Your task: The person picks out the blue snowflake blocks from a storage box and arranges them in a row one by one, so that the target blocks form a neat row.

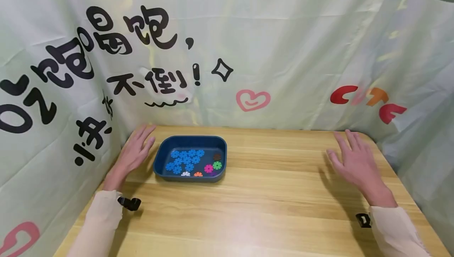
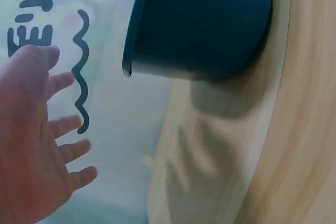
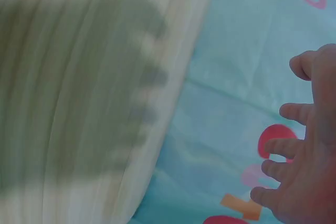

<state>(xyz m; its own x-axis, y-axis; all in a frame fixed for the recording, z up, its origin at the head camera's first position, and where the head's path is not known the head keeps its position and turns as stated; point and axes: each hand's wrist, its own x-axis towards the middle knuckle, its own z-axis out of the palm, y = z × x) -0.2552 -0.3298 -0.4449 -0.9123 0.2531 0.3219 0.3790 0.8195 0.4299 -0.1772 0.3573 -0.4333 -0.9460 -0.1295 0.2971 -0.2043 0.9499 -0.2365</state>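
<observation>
A dark blue tray (image 1: 189, 139) stands on the table, left of the middle. Inside it lie several blue notched plastic discs (image 1: 186, 160), with a pink disc (image 1: 208, 168), a green disc (image 1: 217, 165), a brown disc (image 1: 217, 157), a white disc (image 1: 185, 174) and an orange disc (image 1: 198, 174) along the near and right sides. Just left of the tray hovers my left hand (image 1: 134, 152), fingers extended and holding nothing; the left wrist view shows it apart from the tray wall (image 2: 202, 24). Far to the right, my right hand (image 1: 358, 164) is held above the table with fingers spread, touching nothing.
The wooden table (image 1: 276, 194) runs back to a printed cloth curtain (image 1: 291, 52), which also hangs along the left and right sides. A black strap end (image 1: 129, 203) sticks out at the left cuff, and another black piece (image 1: 363, 220) at the right cuff.
</observation>
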